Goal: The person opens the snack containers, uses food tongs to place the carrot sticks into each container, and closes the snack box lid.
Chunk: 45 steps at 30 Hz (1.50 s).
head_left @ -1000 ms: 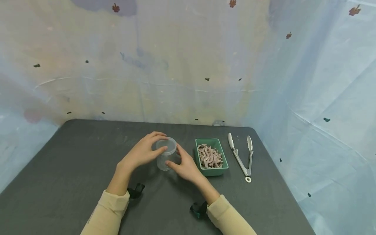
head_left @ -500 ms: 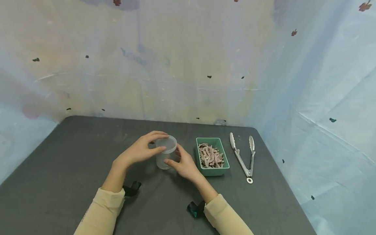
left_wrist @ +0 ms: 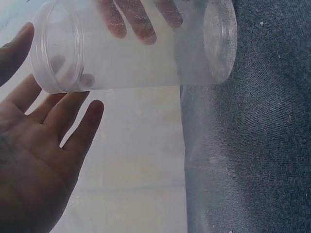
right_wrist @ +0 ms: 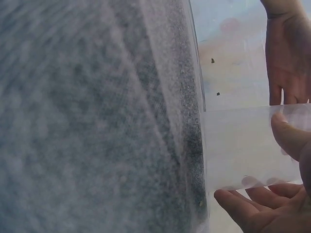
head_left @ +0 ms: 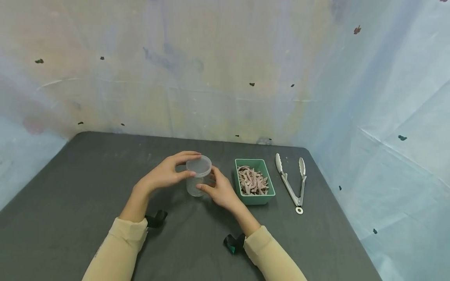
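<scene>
A clear plastic jar (head_left: 193,189) stands upright on the dark table, topped by a translucent round lid (head_left: 199,166). My left hand (head_left: 162,172) pinches the lid's rim from the left, thumb in front and fingers behind. From the right, my right hand (head_left: 223,194) grips the jar's body below the lid. The left wrist view shows ridges at the jar's lidded end beside the left hand (left_wrist: 41,150). In the right wrist view, right-hand fingers wrap the see-through wall of the jar (right_wrist: 238,150). No contents show inside it.
Right of the jar sits a green rectangular tub (head_left: 256,200) holding greyish-brown strips (head_left: 253,182). Metal tongs (head_left: 291,191) lie spread farther right, near the table's right edge. A patterned plastic sheet (head_left: 211,86) hangs behind the dark table (head_left: 88,187).
The head view has tilted down slightly. My left hand and forearm have shifted a little leftward around the lid, while the right hand keeps its hold on the jar. The jar stays upright.
</scene>
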### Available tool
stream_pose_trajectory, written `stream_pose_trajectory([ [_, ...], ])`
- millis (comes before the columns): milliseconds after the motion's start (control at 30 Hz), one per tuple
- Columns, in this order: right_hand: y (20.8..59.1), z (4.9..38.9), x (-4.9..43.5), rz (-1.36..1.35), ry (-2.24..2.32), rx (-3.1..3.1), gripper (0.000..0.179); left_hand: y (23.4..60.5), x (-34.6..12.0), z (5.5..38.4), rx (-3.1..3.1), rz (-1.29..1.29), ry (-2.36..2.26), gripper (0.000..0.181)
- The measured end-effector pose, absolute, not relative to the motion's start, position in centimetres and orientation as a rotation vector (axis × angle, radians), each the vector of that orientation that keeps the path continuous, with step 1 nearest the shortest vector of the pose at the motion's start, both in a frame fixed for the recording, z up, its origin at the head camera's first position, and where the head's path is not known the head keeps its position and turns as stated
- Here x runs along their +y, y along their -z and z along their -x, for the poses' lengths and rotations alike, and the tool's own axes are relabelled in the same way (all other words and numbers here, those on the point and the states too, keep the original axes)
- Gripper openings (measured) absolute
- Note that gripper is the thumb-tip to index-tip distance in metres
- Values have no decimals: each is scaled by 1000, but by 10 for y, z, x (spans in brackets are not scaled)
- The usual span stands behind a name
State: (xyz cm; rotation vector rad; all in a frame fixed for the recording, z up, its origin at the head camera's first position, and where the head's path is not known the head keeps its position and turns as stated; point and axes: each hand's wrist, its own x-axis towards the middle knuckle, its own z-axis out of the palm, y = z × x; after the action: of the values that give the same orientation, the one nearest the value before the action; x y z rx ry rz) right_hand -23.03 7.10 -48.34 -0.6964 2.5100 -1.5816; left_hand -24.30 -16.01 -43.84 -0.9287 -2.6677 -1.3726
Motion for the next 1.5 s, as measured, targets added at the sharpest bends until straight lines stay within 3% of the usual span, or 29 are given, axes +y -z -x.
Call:
stream_pose_trajectory([
  [500,490,226,72,646,1616,2474,76,440,-150,239,-2673,780,1308,64],
  [900,490,228,70,650,1619,2466,75,441,-147,240,-2654,754,1302,83],
  [1267,486,226,69,661,1555,2507,75,441,-157,239,-2570,997,1386,49],
  [1500,481,227,70,657,1561,2512,76,437,-157,241,-2590,1022,1341,44],
])
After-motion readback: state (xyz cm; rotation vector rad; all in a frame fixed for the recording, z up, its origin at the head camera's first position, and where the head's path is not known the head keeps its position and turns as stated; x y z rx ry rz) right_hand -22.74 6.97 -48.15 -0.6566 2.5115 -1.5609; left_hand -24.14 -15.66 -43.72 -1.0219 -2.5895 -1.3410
